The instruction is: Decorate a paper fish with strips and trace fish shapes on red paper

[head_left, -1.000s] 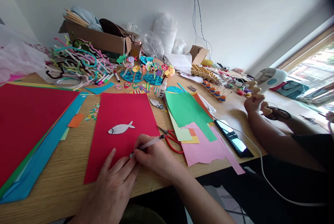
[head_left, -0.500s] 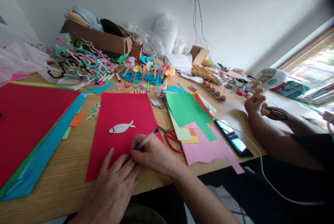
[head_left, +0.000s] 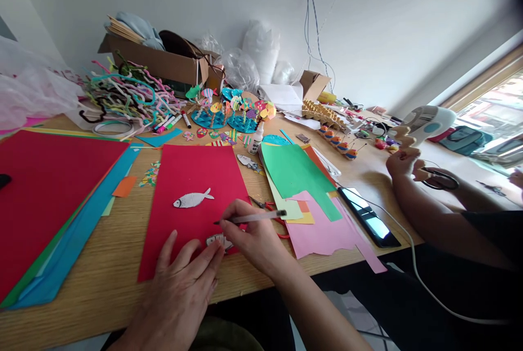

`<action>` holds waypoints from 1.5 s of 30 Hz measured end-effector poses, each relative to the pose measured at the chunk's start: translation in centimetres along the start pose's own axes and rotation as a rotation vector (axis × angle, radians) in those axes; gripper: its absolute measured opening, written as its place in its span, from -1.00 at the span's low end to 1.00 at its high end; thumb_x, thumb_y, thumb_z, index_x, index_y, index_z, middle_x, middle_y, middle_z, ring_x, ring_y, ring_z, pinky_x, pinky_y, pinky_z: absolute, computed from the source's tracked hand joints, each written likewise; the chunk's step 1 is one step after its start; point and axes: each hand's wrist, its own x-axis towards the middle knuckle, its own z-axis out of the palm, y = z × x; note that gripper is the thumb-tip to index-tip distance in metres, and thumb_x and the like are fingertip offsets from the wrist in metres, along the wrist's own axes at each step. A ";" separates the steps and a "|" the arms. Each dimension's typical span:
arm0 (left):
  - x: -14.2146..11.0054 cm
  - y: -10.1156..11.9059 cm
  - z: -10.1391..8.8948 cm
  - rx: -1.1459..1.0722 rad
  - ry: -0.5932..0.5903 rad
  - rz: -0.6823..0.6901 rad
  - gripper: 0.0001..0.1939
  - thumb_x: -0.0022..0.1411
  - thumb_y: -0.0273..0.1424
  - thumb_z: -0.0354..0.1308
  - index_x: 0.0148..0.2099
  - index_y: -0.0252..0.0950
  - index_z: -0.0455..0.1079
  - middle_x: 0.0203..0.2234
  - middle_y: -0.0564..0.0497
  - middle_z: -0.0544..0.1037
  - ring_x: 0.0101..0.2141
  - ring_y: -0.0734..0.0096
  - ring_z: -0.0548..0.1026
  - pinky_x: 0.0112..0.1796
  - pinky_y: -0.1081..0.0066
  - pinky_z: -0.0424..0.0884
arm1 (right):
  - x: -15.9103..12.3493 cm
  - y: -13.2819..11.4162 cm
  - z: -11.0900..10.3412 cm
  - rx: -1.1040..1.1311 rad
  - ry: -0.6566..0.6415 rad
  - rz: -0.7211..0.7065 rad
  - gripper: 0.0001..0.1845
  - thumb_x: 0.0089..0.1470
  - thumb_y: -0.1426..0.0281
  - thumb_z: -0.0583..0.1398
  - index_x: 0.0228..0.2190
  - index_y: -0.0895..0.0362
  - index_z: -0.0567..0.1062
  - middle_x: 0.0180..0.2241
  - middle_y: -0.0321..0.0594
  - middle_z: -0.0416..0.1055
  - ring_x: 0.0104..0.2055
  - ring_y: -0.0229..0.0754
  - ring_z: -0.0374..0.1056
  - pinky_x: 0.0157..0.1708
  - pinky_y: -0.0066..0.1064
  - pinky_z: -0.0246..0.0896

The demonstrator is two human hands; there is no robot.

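A red sheet of paper [head_left: 200,168] lies on the table before me. On its middle rests a white paper fish [head_left: 193,199] with drawn eye and gill lines. Near the sheet's lower edge is a second paper fish [head_left: 216,240], partly covered by fingers. My left hand [head_left: 186,269] lies flat with its fingers spread, the fingertips pressing on that second fish. My right hand [head_left: 253,236] grips a pen [head_left: 257,217], its tip just above the red paper. Red-handled scissors [head_left: 283,235] lie partly hidden behind my right hand.
Coloured paper sheets lie at left [head_left: 53,187]; a green sheet [head_left: 298,171] and a pink sheet [head_left: 327,236] lie to the right beside a phone [head_left: 368,217]. A glue bottle [head_left: 256,141] stands behind. At right another person's hands [head_left: 402,163] hold scissors and a cardboard piece.
My right hand has lifted slightly and shifted right, tilting the pen flatter. The second fish, hidden before, now shows under my left fingertips. My left hand stays almost in place.
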 end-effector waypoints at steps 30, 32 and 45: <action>12.5 -4.8 -3.5 -0.414 -0.893 0.450 -0.71 0.09 -0.67 0.01 -0.39 -0.20 0.45 -0.48 0.13 0.53 -0.42 0.46 0.41 -0.25 0.48 0.25 | -4.1 -0.4 0.4 -0.021 0.055 -0.034 -0.94 -0.03 0.49 0.10 -0.49 0.16 0.37 -0.56 -0.32 0.32 -0.51 -0.30 0.21 -0.53 -0.53 0.07; 12.6 -4.9 -3.7 -0.416 -0.905 0.410 -0.71 0.10 -0.66 -0.02 -0.37 -0.20 0.43 -0.51 0.16 0.51 -0.46 0.48 0.40 -0.30 0.50 0.26 | -3.8 -0.2 0.8 -0.020 0.029 -0.031 -0.94 -0.03 0.51 0.11 -0.48 0.15 0.37 -0.56 -0.34 0.32 -0.53 -0.31 0.21 -0.54 -0.54 0.06; 12.9 -5.1 -4.4 -0.461 -0.993 0.309 -0.70 0.04 -0.73 -0.09 -0.41 -0.27 0.36 -0.45 0.13 0.49 -0.38 0.47 0.42 -0.22 0.48 0.28 | -2.1 1.4 2.6 -0.160 0.060 -0.055 -0.93 -0.05 0.50 0.10 -0.52 0.11 0.35 -0.58 -0.35 0.32 -0.55 -0.29 0.20 -0.52 -0.51 0.03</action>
